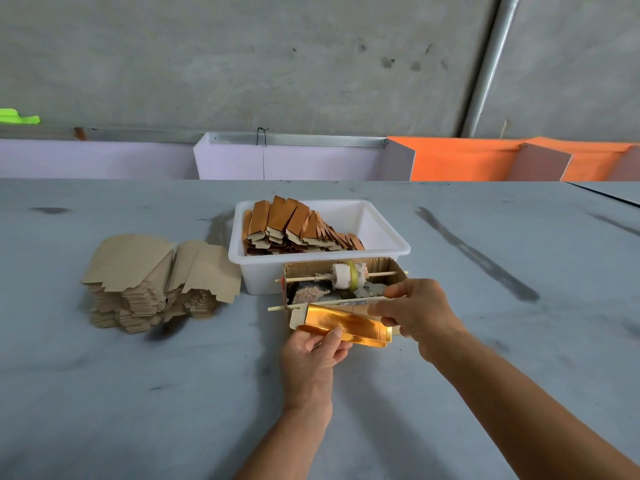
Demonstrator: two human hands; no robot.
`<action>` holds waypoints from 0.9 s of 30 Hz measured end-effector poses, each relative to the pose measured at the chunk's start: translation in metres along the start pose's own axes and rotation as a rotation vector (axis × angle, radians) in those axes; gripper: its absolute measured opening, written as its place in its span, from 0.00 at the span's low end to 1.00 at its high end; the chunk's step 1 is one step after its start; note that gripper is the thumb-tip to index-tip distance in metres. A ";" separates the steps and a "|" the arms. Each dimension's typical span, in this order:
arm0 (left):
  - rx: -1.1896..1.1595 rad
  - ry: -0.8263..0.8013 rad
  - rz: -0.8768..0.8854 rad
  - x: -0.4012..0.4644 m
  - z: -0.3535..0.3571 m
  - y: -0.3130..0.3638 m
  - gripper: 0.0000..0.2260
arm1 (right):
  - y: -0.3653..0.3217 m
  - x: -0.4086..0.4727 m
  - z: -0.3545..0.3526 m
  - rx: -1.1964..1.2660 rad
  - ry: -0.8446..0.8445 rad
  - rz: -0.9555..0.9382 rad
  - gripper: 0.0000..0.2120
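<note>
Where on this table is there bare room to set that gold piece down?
Bare table lies right of the white tub and cardboard box, and left of the left hand, in front of the brown card stack. Crowded where stack, tub, box and gold piece cluster.

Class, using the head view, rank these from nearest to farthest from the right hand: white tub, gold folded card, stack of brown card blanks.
1. gold folded card, pinched by the right hand
2. white tub, behind, slightly left
3. stack of brown card blanks, far left
</note>
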State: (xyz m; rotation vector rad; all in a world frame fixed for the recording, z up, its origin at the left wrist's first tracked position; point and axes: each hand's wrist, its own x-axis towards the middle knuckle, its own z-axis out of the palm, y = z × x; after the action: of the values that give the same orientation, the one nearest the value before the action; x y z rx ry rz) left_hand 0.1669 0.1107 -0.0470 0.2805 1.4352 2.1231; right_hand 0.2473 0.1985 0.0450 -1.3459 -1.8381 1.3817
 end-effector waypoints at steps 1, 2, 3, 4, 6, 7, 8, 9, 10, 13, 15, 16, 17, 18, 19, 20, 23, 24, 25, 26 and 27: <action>0.003 0.001 -0.001 0.000 0.000 0.000 0.03 | 0.001 0.000 0.000 0.012 0.005 0.000 0.10; 0.006 0.000 -0.001 -0.001 0.000 0.000 0.03 | 0.003 0.000 0.000 0.024 0.008 0.001 0.10; 0.007 -0.002 -0.001 -0.001 0.000 0.000 0.03 | 0.005 0.000 0.000 0.033 0.008 0.001 0.10; 0.008 -0.001 -0.001 -0.001 0.000 0.000 0.03 | 0.007 -0.001 0.000 0.038 0.008 -0.003 0.10; 0.014 0.004 -0.002 -0.001 0.000 0.000 0.02 | 0.011 -0.002 0.001 0.042 0.010 -0.017 0.10; 0.016 0.006 -0.004 -0.001 0.001 0.000 0.02 | 0.013 -0.002 0.001 0.045 0.013 -0.025 0.10; 0.015 0.010 -0.007 -0.001 0.001 0.000 0.02 | 0.014 -0.002 0.002 0.047 0.018 -0.032 0.10; 0.010 0.013 -0.011 -0.001 0.001 0.001 0.02 | 0.016 -0.002 0.003 0.048 0.024 -0.041 0.10; 0.003 0.017 -0.016 -0.002 0.001 0.001 0.03 | 0.018 -0.001 0.004 0.046 0.031 -0.052 0.10; -0.007 0.020 -0.028 -0.002 0.001 0.002 0.03 | 0.024 0.001 0.006 0.027 0.059 -0.110 0.09; -0.009 0.022 -0.027 -0.003 0.001 0.002 0.03 | 0.029 0.001 0.008 0.010 0.077 -0.162 0.09; -0.009 0.023 -0.025 -0.003 0.001 0.002 0.03 | 0.032 0.001 0.008 0.000 0.082 -0.188 0.09; -0.009 0.024 -0.024 -0.003 0.001 0.002 0.03 | 0.034 0.001 0.009 -0.008 0.082 -0.214 0.08; -0.010 0.024 -0.022 -0.004 0.001 0.003 0.03 | 0.037 0.001 0.010 -0.012 0.080 -0.239 0.07; -0.011 0.024 -0.021 -0.004 0.001 0.003 0.03 | 0.039 0.002 0.011 -0.018 0.080 -0.265 0.07; -0.010 0.026 -0.020 -0.004 0.001 0.003 0.03 | 0.041 0.002 0.012 -0.027 0.084 -0.290 0.06; -0.007 0.034 -0.020 -0.003 0.001 0.002 0.03 | 0.047 0.004 0.014 -0.032 0.106 -0.337 0.06; -0.007 0.033 -0.020 -0.003 0.001 0.002 0.03 | 0.049 0.005 0.015 -0.033 0.114 -0.352 0.07; -0.008 0.031 -0.019 -0.002 0.001 0.001 0.03 | 0.050 0.005 0.016 -0.040 0.124 -0.372 0.07; -0.011 0.029 -0.019 -0.002 0.001 0.001 0.03 | 0.052 0.006 0.017 -0.051 0.135 -0.392 0.08; -0.014 0.029 -0.019 -0.002 0.001 0.001 0.04 | 0.053 0.006 0.018 -0.062 0.144 -0.411 0.08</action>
State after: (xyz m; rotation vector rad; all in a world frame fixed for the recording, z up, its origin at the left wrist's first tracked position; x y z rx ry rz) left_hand 0.1685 0.1101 -0.0451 0.2304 1.4340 2.1291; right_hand 0.2529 0.1970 -0.0113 -0.9907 -1.9356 0.9969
